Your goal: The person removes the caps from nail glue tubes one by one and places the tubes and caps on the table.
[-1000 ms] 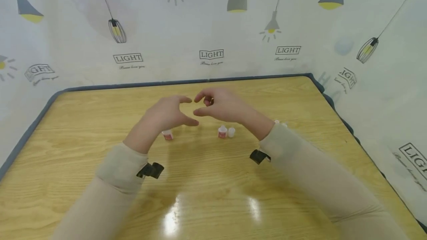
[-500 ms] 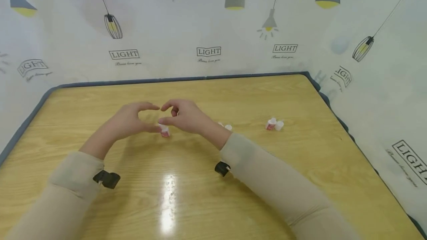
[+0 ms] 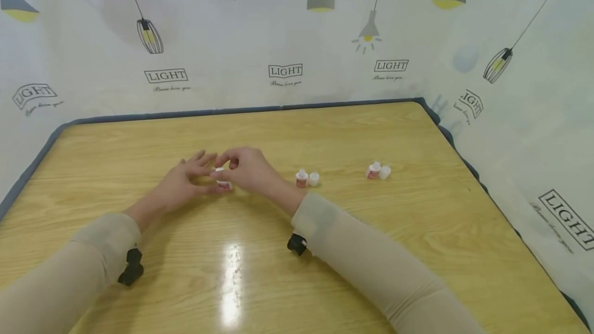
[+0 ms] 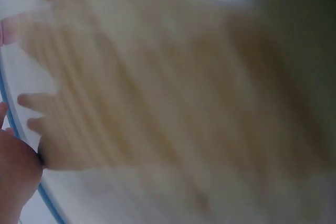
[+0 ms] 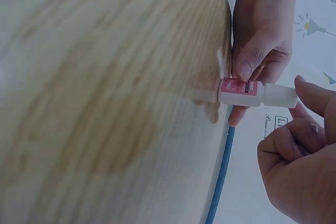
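Note:
A small white bottle (image 5: pixel 239 92) with a pink-red label stands upright on the table, left of centre in the head view. My left hand (image 3: pixel 183 184) holds it low down, thumb and a finger on either side of the label; the other fingers are spread. At the bottle's top is a white cap (image 5: pixel 279 96). My right hand (image 3: pixel 250 171) has its thumb and index finger at this cap, pinching it, with the remaining fingers curled in. In the head view the fingers partly cover the bottle. The left wrist view shows mostly blurred tabletop, and little of my left hand (image 4: pixel 16 171).
To the right stands a similar bottle (image 3: pixel 301 179) with its nozzle bare and a loose white cap (image 3: pixel 314 179) beside it. Farther right another uncapped bottle (image 3: pixel 373 170) has its cap (image 3: pixel 384 172) alongside. Walls rise behind the wooden table (image 3: pixel 278 282).
Both hands have moved left and down, from above the table to the leftmost bottle. The left hand has taken hold of its body, and the right fingers have come to its cap.

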A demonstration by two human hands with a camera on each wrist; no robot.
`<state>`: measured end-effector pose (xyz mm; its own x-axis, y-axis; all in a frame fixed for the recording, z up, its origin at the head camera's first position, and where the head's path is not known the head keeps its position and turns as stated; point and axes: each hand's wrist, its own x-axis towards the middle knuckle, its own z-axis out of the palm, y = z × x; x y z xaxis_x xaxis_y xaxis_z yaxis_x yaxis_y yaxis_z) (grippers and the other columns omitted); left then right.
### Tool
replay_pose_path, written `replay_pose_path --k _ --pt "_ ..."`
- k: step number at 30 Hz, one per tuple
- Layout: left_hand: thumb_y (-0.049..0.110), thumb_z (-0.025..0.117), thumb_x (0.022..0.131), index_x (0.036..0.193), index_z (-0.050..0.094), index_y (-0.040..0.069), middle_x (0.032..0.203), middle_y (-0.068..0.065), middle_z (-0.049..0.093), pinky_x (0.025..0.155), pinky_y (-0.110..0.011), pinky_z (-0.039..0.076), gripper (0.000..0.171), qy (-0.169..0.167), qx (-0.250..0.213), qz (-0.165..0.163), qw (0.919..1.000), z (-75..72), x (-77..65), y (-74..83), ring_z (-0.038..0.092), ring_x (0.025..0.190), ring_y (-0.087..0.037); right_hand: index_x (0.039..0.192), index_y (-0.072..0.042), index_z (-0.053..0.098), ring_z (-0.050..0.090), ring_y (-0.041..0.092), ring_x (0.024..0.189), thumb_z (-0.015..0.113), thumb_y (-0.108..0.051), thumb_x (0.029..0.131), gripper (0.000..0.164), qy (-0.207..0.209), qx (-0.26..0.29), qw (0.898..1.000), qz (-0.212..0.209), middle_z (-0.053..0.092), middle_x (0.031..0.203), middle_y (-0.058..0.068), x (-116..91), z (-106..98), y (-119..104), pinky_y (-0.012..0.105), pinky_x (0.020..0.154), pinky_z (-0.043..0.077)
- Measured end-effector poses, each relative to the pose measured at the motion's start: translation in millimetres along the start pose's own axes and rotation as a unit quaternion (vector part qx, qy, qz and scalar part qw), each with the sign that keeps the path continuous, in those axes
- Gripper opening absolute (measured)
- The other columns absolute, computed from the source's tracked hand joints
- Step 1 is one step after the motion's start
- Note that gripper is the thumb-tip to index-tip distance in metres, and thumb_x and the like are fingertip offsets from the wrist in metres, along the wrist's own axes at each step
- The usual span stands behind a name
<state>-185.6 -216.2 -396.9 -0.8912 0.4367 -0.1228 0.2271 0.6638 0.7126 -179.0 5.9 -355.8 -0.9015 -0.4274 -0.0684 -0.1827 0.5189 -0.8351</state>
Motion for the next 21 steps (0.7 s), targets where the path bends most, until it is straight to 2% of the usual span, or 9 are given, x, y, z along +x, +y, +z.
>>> replay_pose_path --k 6,10,13,17,21 --pt "0.045 0.082 0.093 0.135 0.076 0.022 0.176 -0.011 0.031 0.128 -0.071 -0.016 0.048 0.008 0.002 0.024 0.9997 12.0 5.5 -3.4 0.006 0.169 -0.040 0.116 -0.014 0.079 0.039 0.009 0.055 0.078 -0.030 0.099 0.024 0.015 0.009 1.000 0.021 0.048 0.066 -0.004 -5.1 -1.6 4.2 0.021 0.051 0.032" --pt "0.051 0.079 0.094 0.138 0.073 0.028 0.175 -0.006 0.032 0.128 -0.071 -0.016 0.049 0.010 0.024 0.022 0.9994 15.7 3.5 -4.0 0.008 0.169 -0.039 0.114 -0.016 0.078 0.039 0.010 0.051 0.080 -0.031 0.098 0.022 0.024 0.023 0.999 0.024 0.046 0.062 -0.004 -7.6 -1.1 6.7 0.022 0.047 0.031" --pt "0.054 0.077 0.095 0.141 0.071 0.028 0.175 -0.006 0.031 0.129 -0.071 -0.014 0.053 0.016 0.051 0.018 0.9984 15.1 0.7 -3.4 0.010 0.168 -0.039 0.111 -0.016 0.077 0.039 0.009 0.047 0.081 -0.030 0.097 0.020 0.034 0.031 0.999 0.011 0.045 0.061 -0.005 -7.5 0.9 7.4 0.022 0.045 0.030" --pt "0.053 0.076 0.095 0.137 0.074 0.026 0.175 -0.006 0.032 0.129 -0.072 -0.012 0.050 0.024 0.075 0.022 0.9967 14.3 0.2 -2.5 0.011 0.168 -0.039 0.108 -0.015 0.077 0.037 0.009 0.046 0.082 -0.028 0.096 0.019 0.046 0.029 0.999 0.001 0.043 0.059 -0.006 -6.1 3.6 8.3 0.022 0.045 0.029" --pt "0.052 0.076 0.096 0.133 0.076 0.027 0.175 -0.005 0.033 0.130 -0.072 -0.010 0.045 0.026 0.088 0.025 0.9954 17.1 0.9 -2.3 0.013 0.168 -0.039 0.111 -0.013 0.081 0.037 0.009 0.049 0.084 -0.027 0.094 0.022 0.046 0.027 0.998 0.013 0.044 0.058 -0.006 -5.8 4.4 9.8 0.021 0.046 0.029"
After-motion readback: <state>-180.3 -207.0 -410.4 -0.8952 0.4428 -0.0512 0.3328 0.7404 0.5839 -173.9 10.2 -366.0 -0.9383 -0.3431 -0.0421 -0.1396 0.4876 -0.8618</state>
